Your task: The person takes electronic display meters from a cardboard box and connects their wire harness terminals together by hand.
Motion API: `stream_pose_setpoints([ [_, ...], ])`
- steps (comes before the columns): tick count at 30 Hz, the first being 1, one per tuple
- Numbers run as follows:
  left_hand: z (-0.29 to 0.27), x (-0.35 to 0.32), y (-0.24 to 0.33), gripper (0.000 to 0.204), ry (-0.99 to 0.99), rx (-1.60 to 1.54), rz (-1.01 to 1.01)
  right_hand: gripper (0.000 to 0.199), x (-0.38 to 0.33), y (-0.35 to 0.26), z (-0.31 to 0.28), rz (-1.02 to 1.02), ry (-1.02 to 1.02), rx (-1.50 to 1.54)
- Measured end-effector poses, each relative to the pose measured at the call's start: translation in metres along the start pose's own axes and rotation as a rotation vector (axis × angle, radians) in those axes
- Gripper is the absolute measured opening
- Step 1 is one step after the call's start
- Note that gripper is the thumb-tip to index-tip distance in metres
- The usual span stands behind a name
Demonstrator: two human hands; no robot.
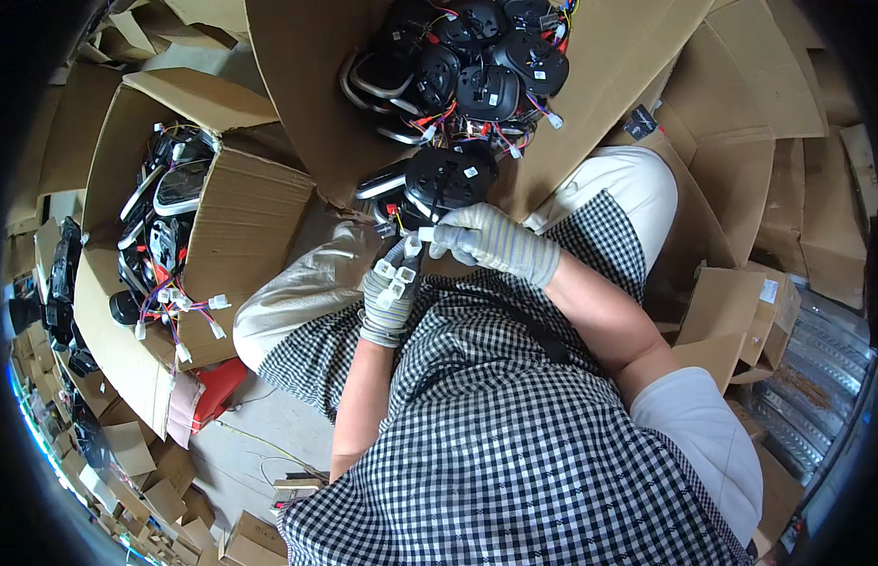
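My left hand [386,304], in a striped knit work glove, is closed around a bunch of small white plastic connectors [393,280] that stick out above its fingers. My right hand [500,247], gloved alike, pinches at a single white connector [426,234] just above the left hand's fingertips. Right beyond both hands lies a round black plastic housing [448,179] with a shiny rim and a small white label. Thin coloured wires show at its near left side. Where those wires run under my fingers is hidden.
A large open cardboard box [307,104] ahead holds several more black housings [486,91] with wires and plugs. Another carton [259,203] to the left is filled with similar wired parts [181,186]. Opened cartons [727,179] stand at right, near a ribbed metal sheet [802,401].
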State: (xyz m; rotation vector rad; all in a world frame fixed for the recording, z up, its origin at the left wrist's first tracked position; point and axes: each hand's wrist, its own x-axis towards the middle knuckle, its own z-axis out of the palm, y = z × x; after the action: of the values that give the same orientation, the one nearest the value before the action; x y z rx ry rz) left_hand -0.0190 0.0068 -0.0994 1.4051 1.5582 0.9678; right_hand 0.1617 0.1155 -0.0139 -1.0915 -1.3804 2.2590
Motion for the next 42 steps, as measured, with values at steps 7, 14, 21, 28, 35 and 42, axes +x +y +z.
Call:
stream_pose_setpoints([
  [7,-0.008,0.002,0.032,0.025,-0.106,0.237,0.028,0.031,0.013,0.003,-0.019,0.106,-0.252,-0.37],
  [14,-0.009,0.003,0.043,0.021,-0.134,0.163,-0.058,0.037,0.019,0.019,-0.02,0.371,-0.28,-0.237],
  [21,-0.007,0.002,0.037,0.022,-0.14,0.252,0.104,0.061,0.066,0.069,-0.063,0.216,0.686,0.059],
  [28,-0.007,-0.003,0.03,0.029,-0.243,0.196,0.098,0.048,0.075,0.031,-0.01,-0.472,0.303,-0.068],
  [35,-0.006,-0.008,0.006,0.014,-0.018,0.141,0.093,0.031,0.015,0.014,0.008,-0.219,0.03,-0.65],
  [42,-0.011,0.002,0.035,0.025,-0.184,0.354,0.13,0.036,-0.001,-0.014,-0.023,-0.089,-0.348,-1.143],
])
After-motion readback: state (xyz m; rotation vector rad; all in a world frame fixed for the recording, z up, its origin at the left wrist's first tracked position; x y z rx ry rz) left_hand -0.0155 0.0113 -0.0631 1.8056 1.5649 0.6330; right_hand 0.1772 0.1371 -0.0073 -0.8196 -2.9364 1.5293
